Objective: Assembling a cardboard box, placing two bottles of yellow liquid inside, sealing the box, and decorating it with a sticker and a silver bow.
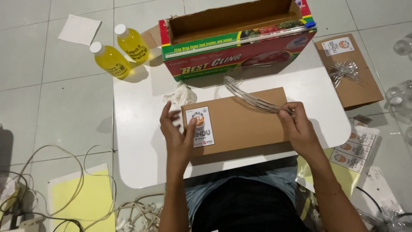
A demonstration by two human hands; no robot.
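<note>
While lying flat near the front edge of the white rounded tabletop (141,141): a brown cardboard box (246,120), matte, rectangular, with a white sticker label (202,126) at its left end. Left hand (178,135) spread open, fingers up along the box's left end, thumb pressing on the label. Right hand (300,129) pinched shut on a twisted strand of clear cling film (251,98), glossy and curving over the box's far edge. Beyond, a long open red-and-green dispenser carton (240,43). Far left, on the tiled floor, two yellow plastic bottles (120,51) with white caps. Right, a second brown box (354,73) bearing a clear ribbon bow (343,68).
</note>
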